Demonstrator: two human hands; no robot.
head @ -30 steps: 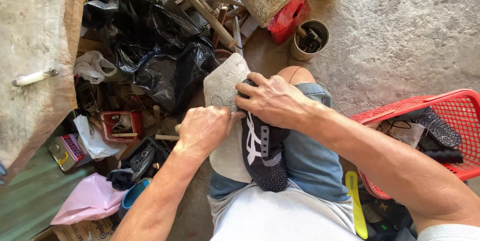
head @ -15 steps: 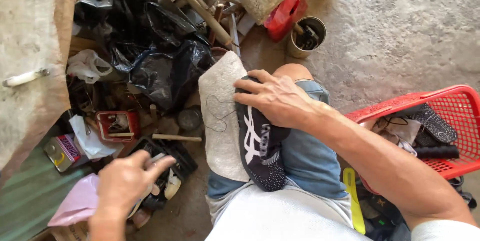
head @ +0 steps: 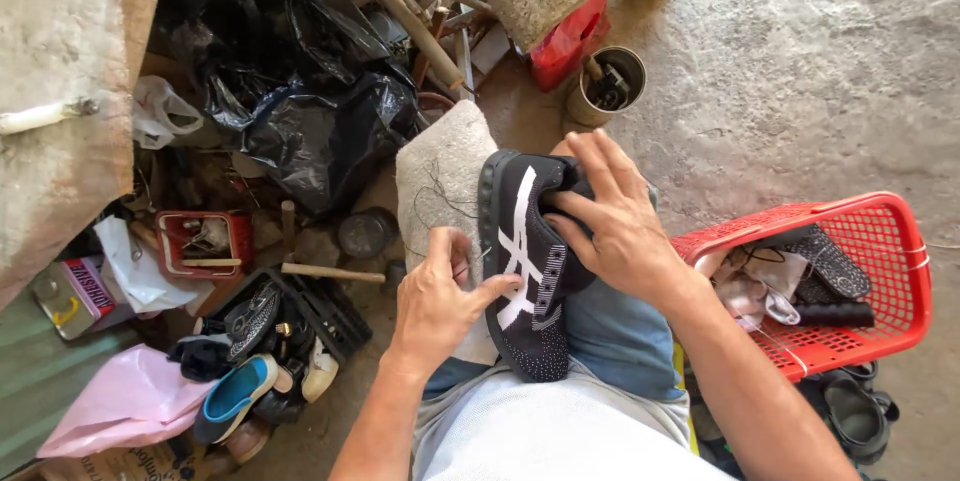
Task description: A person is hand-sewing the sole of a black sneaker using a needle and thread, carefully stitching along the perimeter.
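- Your right hand [head: 620, 231] clasps a black sneaker [head: 525, 266] with white stripes, resting on your lap.
- Your left hand [head: 440, 296] pinches at the sneaker's pale sole [head: 440, 176] (loose thread shows there).
- A red basket [head: 880, 271] sits to your right.

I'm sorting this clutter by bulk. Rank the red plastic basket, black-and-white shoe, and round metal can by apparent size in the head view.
1. Red plastic basket
2. Black-and-white shoe, though it looks enlarged by sitting nearer the camera
3. Round metal can, clearly smallest

head view, steeply down, close
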